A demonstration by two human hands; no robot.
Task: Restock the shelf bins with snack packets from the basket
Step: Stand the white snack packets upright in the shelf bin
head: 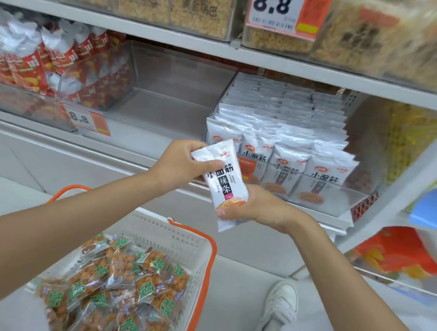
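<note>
Head view: the left grip [182, 167] and the right grip [258, 207] hold one white snack packet [224, 185] in front of the shelf.
The left grip pinches the packet's top end, thumb across its face; the right grip curls round the bottom end from beneath. The packet hangs tilted in the air, just before the right shelf bin [329, 204], where matching white packets stand in rows. Left of that bin sits a see-through bin [170, 101], and further left are red packets [20, 63]. Below the arms, the white basket [177, 238] with orange handles holds green-labelled packets [118, 284]. A white shoe [277, 314] stands on the floor beside the basket.
</note>
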